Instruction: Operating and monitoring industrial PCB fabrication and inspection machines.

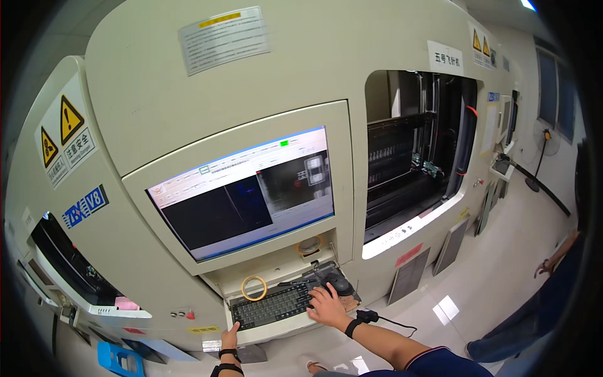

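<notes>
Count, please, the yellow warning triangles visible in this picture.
4. At upper left, a lower triangle and a higher triangle; at upper right, a left triangle and a right triangle. More may be hidden or too small to see.

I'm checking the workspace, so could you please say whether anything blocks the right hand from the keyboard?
Nothing visible does: the right hand is over the right end of the keyboard, beside the mouse.

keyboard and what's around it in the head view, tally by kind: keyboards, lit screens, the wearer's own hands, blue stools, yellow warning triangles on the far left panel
Keyboard: 1
Lit screen: 1
Left hand and right hand: 2
Blue stool: 1
Yellow warning triangles: 2
Total: 7
</notes>
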Available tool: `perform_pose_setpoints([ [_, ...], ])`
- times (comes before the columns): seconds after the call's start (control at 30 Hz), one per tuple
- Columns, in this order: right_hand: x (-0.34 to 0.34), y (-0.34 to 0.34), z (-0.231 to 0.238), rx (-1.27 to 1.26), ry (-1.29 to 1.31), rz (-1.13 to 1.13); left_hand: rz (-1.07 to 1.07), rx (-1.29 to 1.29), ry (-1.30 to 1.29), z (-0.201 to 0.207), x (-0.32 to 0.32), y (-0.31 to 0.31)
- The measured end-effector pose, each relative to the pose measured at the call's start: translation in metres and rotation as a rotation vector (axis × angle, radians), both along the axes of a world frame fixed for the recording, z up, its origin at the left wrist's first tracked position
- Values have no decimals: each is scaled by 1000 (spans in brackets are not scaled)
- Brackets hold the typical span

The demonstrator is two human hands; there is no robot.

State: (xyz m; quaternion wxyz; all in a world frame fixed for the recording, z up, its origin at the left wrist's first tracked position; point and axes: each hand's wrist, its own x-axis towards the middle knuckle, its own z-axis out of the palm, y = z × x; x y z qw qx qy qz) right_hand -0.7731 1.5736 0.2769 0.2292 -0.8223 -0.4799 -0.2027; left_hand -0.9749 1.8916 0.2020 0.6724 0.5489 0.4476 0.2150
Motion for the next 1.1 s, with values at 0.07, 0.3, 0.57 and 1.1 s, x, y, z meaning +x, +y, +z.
perform_pose_setpoints([
  [0.07,0,1,0,23,-30,7,2,24,34,1,0,0],
  [0.3,-1,1,1,44,-1,9,-3,68,85,2,-2,-1],
  [0.57,-1,-1,6,-8,9,98,1,66,12,14,-2,-9],
  [1.1,1,-2,4,-35,19,149,-5,63,75,-5,-1,5],
])
